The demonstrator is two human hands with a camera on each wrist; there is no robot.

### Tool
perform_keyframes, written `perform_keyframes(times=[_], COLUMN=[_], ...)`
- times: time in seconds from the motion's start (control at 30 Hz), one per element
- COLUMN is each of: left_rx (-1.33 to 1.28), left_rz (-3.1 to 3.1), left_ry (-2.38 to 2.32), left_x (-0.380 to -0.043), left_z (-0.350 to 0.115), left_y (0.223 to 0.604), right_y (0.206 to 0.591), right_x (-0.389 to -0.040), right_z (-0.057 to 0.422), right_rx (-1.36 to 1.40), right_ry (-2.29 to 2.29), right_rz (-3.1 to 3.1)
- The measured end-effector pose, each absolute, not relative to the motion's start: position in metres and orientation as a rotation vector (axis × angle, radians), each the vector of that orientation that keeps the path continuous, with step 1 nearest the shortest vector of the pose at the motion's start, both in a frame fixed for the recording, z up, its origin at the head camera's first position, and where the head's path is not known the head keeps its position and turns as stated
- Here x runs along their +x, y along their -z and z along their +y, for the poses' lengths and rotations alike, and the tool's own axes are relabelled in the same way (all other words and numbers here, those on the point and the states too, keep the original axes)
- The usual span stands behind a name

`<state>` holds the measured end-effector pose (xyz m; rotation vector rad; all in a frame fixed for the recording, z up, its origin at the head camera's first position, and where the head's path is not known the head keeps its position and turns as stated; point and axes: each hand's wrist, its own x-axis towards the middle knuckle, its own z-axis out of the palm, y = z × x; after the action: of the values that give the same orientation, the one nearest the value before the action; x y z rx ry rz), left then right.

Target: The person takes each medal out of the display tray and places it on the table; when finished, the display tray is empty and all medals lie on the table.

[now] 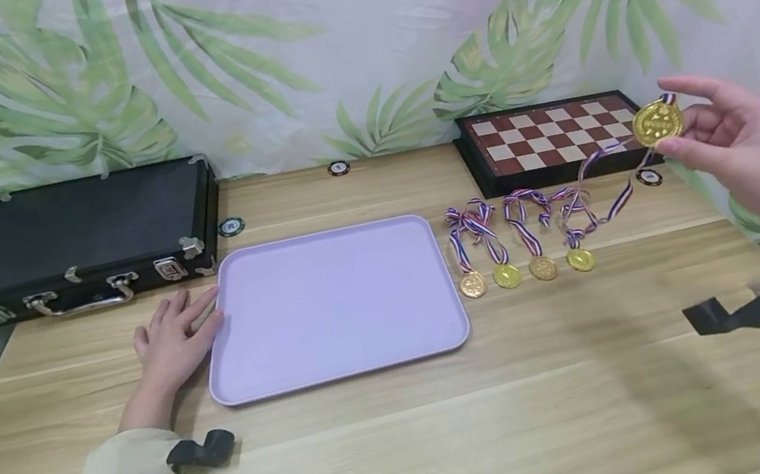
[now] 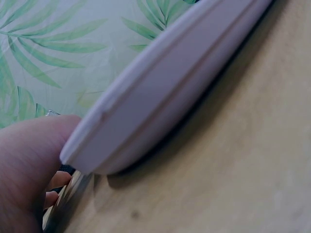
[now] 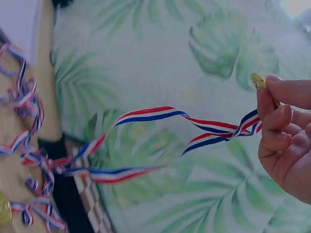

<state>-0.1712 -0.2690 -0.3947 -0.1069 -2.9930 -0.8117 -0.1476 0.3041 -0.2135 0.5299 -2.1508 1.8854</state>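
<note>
Raised over the right side of the table, my right hand (image 1: 736, 135) pinches a gold medal (image 1: 658, 122) between thumb and fingers. Its red, white and blue ribbon (image 3: 150, 114) trails down to the ribbons on the table. Several more medals lie in a row there, among them a bronze-toned medal (image 1: 473, 284) and a gold medal (image 1: 581, 259). My left hand (image 1: 174, 338) rests at the left edge of a lilac tray (image 1: 331, 304), its fingers touching the rim. The left wrist view shows the tray's side wall (image 2: 160, 92) close up, beside the thumb.
A black case (image 1: 77, 229) with metal latches stands at the back left. At the back right is a chessboard box (image 1: 553, 141), behind the medals. Poker chips (image 1: 231, 227) lie near the case, by the back edge and beside the chessboard. A leaf-patterned cloth (image 1: 362, 39) hangs behind.
</note>
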Motion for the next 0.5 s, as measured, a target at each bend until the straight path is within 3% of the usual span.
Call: perform_keyframes(times=[0.23, 0.5], left_rx=[-0.109, -0.111], left_rz=[-2.998, -3.003], left_ry=[0.817, 0.813], left_x=[-0.171, -0.172], left_z=[-0.270, -0.270], left_y=[0.395, 0.396], right_y=[0.225, 0.241], right_x=[-0.196, -0.236], right_z=[0.343, 0.359], right_rx=[0.081, 0.018], right_ry=[-1.746, -1.844], right_rz=[-2.519, -2.507])
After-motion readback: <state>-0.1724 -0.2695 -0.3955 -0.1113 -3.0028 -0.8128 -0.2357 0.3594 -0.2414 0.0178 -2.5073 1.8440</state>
